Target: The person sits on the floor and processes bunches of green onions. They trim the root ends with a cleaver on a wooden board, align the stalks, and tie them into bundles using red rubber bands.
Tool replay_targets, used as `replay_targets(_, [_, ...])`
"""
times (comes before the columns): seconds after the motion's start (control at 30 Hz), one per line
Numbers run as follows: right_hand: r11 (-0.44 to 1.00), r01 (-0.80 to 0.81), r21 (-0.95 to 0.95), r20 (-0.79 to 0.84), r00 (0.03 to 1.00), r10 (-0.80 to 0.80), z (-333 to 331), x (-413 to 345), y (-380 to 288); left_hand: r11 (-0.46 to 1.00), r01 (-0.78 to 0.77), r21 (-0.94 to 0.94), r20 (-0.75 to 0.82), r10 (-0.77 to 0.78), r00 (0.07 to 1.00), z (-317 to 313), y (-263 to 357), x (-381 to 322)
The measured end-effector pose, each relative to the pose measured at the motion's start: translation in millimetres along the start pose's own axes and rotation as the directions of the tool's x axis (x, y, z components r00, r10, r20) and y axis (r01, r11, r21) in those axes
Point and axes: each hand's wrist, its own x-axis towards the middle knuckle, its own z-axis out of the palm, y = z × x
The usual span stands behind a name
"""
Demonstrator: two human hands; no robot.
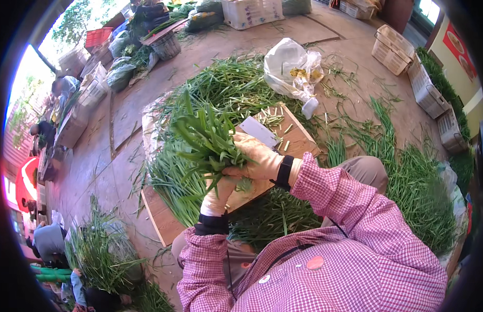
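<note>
Both my hands, in pale gloves with black wrist straps, meet over a wooden board [296, 134]. A bunch of leafy greens [208, 142] is held between them, leaves pointing up and left. My right hand [261, 154] wraps the bunch from the right. Beneath it, my left hand [220, 191] closes on the lower part; its fingers are partly hidden. A cleaver blade [259, 132] lies flat on the board just beyond my right hand, its handle not visible. Short cut stalks [270, 117] are scattered beside the blade. Long green stalks [175, 183] lie across the board's left part.
A large heap of greens [226, 80] lies beyond the board, with a white plastic bag [284, 64] at its right. More greens [424, 195] lie at my right. Plastic crates [393, 48] line the right wall. Other people [50, 238] work at the left, near another pile [101, 249].
</note>
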Motion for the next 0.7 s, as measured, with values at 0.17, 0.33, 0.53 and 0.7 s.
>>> replay_targets(0.17, [0.976,-0.022,0.218,-0.003,1.000,0.023,-4,1,-6,0.667,0.336,-0.665,0.194,-0.281,0.940,-2,54,-9])
replay_targets(0.33, [0.974,-0.119,0.195,0.021,0.993,0.117,-5,-2,5,0.892,0.365,-0.267,0.263,-0.297,0.918,-9,59,-6])
replay_targets(0.53, [0.993,0.010,-0.113,0.022,1.000,-0.008,-7,3,1,0.631,0.536,-0.561,0.351,-0.406,0.844,-21,20,-23])
replay_targets(0.7, [0.995,-0.091,0.047,0.100,0.991,0.086,1,8,-8,0.728,0.214,-0.651,-0.079,-0.345,0.935,13,27,-29])
